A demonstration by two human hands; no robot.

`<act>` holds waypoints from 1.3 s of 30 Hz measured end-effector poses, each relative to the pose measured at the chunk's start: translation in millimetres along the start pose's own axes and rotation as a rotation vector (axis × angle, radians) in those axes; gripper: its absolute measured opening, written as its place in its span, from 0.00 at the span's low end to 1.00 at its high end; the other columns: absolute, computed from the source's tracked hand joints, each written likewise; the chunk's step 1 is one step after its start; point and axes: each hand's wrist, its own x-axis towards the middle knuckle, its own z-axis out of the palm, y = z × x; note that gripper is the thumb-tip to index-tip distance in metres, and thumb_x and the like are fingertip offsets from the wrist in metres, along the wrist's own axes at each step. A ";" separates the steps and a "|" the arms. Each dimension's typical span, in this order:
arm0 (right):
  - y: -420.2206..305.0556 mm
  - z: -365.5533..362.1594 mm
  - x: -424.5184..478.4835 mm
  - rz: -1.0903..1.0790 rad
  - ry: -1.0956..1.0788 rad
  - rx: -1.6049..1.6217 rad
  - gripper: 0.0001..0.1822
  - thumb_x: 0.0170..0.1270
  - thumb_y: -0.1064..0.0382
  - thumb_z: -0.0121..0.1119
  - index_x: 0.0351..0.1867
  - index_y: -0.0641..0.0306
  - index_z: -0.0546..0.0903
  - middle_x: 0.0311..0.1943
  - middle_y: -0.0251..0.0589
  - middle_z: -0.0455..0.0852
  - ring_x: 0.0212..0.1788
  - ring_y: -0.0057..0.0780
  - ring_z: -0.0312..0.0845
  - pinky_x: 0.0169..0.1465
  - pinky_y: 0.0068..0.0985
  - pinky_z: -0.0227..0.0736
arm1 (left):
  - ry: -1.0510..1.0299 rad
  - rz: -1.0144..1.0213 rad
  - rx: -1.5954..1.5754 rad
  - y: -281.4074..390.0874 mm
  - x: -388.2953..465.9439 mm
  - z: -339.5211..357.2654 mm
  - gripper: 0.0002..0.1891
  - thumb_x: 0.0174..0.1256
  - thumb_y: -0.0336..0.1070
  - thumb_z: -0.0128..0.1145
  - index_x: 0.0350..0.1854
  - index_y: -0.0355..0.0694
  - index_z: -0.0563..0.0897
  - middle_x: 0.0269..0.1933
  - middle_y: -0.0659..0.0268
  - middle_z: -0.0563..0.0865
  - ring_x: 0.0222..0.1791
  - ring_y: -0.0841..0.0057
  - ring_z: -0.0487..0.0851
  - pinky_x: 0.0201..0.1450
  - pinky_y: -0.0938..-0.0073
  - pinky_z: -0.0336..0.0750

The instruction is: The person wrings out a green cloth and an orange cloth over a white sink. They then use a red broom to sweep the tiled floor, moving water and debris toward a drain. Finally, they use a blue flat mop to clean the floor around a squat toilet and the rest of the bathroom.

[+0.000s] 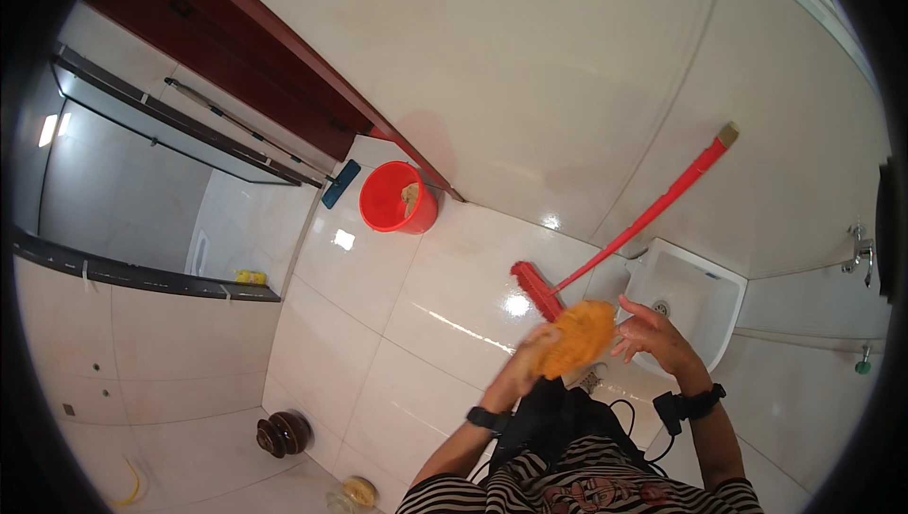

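My left hand [533, 358] grips one side of a bunched orange cloth [578, 339], which is slightly blurred. My right hand [652, 337] is just right of the cloth, fingers spread and holding nothing, in front of the rim of a white sink [734, 301]. Beyond the cloth, a red broom [539, 290] has its head on the tiled floor, and its red handle slants up to the right towards the wall.
A red bucket [386, 195] with a tan cloth inside stands by the dark red door [284, 53]. Next to it a blue flat mop [341, 184] leans against the wall. A dark brown jar [285, 434] sits at lower left. A tap [860, 255] is on the right wall.
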 end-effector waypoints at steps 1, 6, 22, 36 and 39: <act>-2.0 1.9 4.6 -0.008 0.003 -0.038 0.32 0.62 0.58 0.56 0.66 0.66 0.61 0.41 0.46 0.81 0.33 0.26 0.80 0.35 0.21 0.74 | 0.060 0.086 0.006 17.0 -2.9 -19.9 0.13 0.62 0.42 0.56 0.45 0.43 0.74 0.43 0.68 0.79 0.44 0.78 0.79 0.41 0.77 0.76; -4.2 -13.5 17.8 0.021 0.127 -0.149 0.27 0.64 0.59 0.53 0.62 0.70 0.65 0.35 0.45 0.83 0.31 0.25 0.79 0.33 0.20 0.74 | 0.372 0.359 0.272 141.6 -12.6 -119.2 0.18 0.60 0.50 0.55 0.45 0.44 0.73 0.37 0.69 0.78 0.34 0.78 0.78 0.20 0.79 0.70; -63.2 -40.7 32.1 -0.585 0.812 -1.016 0.16 0.58 0.63 0.60 0.49 0.55 0.79 0.34 0.34 0.81 0.30 0.25 0.75 0.31 0.20 0.69 | 0.542 -0.098 0.427 94.0 -26.9 -288.1 0.32 0.64 0.48 0.52 0.65 0.35 0.60 0.64 0.59 0.66 0.42 0.60 0.81 0.38 0.66 0.78; -64.1 -70.2 114.4 0.334 0.262 -2.271 0.15 0.43 0.49 0.69 0.28 0.56 0.86 0.30 0.42 0.86 0.39 0.39 0.82 0.43 0.33 0.73 | 0.793 -0.243 -0.008 -74.7 -220.2 -388.6 0.33 0.67 0.50 0.49 0.67 0.38 0.55 0.61 0.47 0.64 0.48 0.54 0.79 0.44 0.58 0.78; -37.7 -41.3 55.3 0.435 0.149 -2.169 0.16 0.46 0.53 0.68 0.35 0.56 0.85 0.31 0.43 0.85 0.40 0.40 0.81 0.44 0.33 0.74 | 0.799 -0.299 -0.098 -127.2 -254.4 -409.8 0.35 0.66 0.53 0.50 0.68 0.42 0.52 0.63 0.48 0.62 0.54 0.50 0.75 0.52 0.52 0.75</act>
